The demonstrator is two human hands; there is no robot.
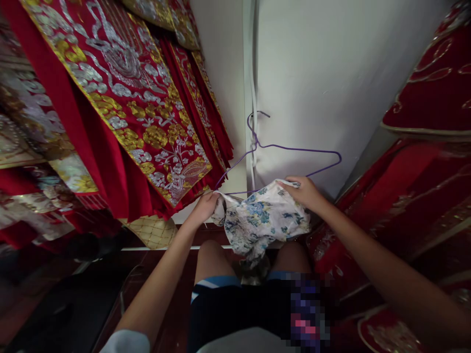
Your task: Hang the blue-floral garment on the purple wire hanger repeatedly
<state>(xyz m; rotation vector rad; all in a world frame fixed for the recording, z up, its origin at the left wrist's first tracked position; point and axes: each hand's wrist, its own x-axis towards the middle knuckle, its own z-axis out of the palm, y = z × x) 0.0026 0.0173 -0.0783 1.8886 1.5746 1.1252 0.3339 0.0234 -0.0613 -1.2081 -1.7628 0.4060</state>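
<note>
Both hands are gripping: the left hand [209, 205] is pinching one upper corner of a floral-print garment [263, 215], the right hand [302, 190] its opposite upper edge. The cloth is hanging between them, overlapping the lower bar of a purple wire hanger [300, 148], above the knees [215, 255]. It is looking light, soft and probably easy to crease; the edges are offering the surest hold. Whether the left fingers are also catching the wire, one cannot tell. Folds are obscuring the garment's cut; its lower end is fading into shadow. Farther out, an embroidered red garment [147, 122] is running beyond the frame.
</note>
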